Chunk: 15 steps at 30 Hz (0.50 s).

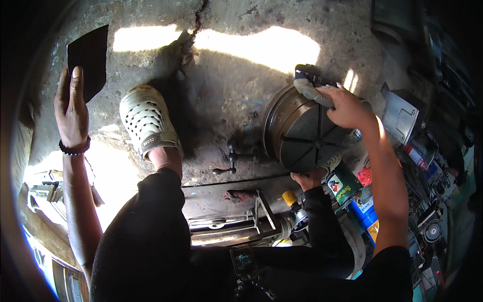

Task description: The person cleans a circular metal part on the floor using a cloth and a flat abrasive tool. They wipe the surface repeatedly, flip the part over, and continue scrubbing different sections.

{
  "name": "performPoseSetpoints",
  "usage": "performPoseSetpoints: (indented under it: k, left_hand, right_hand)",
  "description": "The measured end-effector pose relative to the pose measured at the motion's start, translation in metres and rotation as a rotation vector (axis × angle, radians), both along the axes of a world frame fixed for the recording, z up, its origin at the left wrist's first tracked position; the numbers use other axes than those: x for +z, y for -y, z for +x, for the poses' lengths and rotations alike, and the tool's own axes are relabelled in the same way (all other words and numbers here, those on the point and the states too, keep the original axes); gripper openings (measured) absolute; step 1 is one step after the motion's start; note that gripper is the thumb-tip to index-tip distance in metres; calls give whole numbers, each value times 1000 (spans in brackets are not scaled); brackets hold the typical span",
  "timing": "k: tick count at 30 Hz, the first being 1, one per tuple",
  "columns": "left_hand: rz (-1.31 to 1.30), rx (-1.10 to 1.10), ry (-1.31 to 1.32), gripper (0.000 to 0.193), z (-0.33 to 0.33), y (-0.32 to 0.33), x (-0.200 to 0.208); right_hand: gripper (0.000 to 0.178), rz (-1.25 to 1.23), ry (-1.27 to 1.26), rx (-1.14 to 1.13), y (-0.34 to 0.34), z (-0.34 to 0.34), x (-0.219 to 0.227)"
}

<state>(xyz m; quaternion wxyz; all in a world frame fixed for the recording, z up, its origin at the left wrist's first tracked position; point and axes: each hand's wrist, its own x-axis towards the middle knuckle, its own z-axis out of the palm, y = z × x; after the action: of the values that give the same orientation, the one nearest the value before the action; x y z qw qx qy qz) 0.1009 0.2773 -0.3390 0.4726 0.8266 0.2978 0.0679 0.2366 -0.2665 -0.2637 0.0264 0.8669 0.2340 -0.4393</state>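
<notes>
My left hand is stretched out to the upper left and grips a dark, flat rectangular sheet by its lower edge, thumb laid over it. My right hand presses a grey cloth-wrapped pad with a dark top against the upper rim of a round, slotted metal disc that stands tilted on the concrete floor. My left foot in a pale perforated clog rests on the floor between the hands. My other foot is set against the disc's lower edge.
A crank handle sticks out left of the disc. A green can and a blue can stand at its lower right, with a grey metal box and cluttered tools beyond. A metal frame lies below, near my legs.
</notes>
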Motion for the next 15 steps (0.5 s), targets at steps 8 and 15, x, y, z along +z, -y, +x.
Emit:
performPoseSetpoints:
  k: [8, 15]
  left_hand:
    - [308, -199, 3, 52, -7, -21, -8]
    - [95, -164, 83, 45, 9, 0, 4]
  right_hand:
    - [39, -65, -3, -17, -68, -42, -8]
    - [13, 225, -17, 408, -71, -179, -5]
